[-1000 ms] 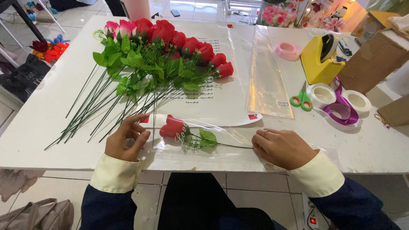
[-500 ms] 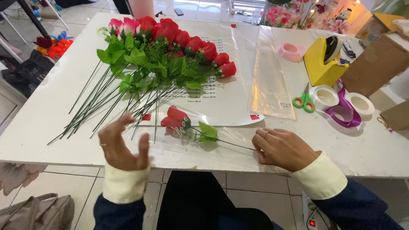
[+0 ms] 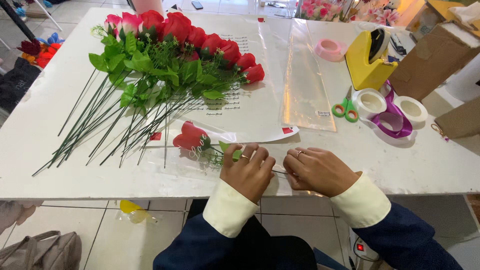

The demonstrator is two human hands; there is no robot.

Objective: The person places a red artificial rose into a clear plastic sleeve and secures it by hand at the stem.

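Hands (image 3: 280, 170) press clear sleeve (image 3: 200, 167) around red rose (image 3: 190, 137).

We see a white table (image 3: 35, 130) on a pale tiled floor (image 3: 100, 235), brightly and evenly lit. A grey bag (image 3: 45, 252) lies on the floor at lower left, cardboard boxes (image 3: 430, 57) stand at right.

We are seeing bright, even daylight washing the white table (image 3: 40, 125), glare shining off the clear plastic sleeve (image 3: 305, 75), edges bending slightly.
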